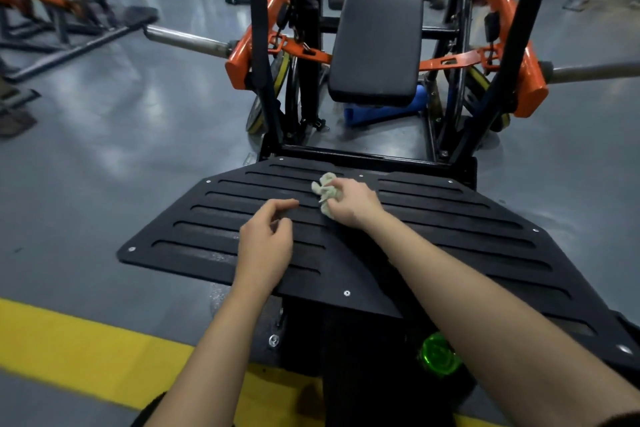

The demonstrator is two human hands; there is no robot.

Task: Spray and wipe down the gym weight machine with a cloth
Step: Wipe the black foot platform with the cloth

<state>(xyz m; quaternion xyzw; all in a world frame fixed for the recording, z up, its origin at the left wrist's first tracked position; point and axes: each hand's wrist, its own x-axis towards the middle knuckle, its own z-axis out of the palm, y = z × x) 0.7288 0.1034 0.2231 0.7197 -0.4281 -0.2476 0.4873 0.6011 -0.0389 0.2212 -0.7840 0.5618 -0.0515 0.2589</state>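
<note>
Cloth (323,192) was a small, pale, crumpled wad. My right hand (349,204) had its fingers curled round it and pressed it on the far middle of the black foot plate (450,218) of the weight machine (259,45). My left hand (266,239) hung just over the plate beside it, fingers loosely bent, holding nothing. That was the one view, from my head. I thought the soft cloth could catch in the long grooves or on the little shiny screws (346,293), because the plate was flat, hard and full of ridges. Dirt might hide down in those grooves too. The seat pad (377,45) looked smooth and squashy, and the orange bars (242,55) round and shiny. A green see-through thing (438,354), maybe the spray bottle, sat low under the plate, where I might knock it.
</note>
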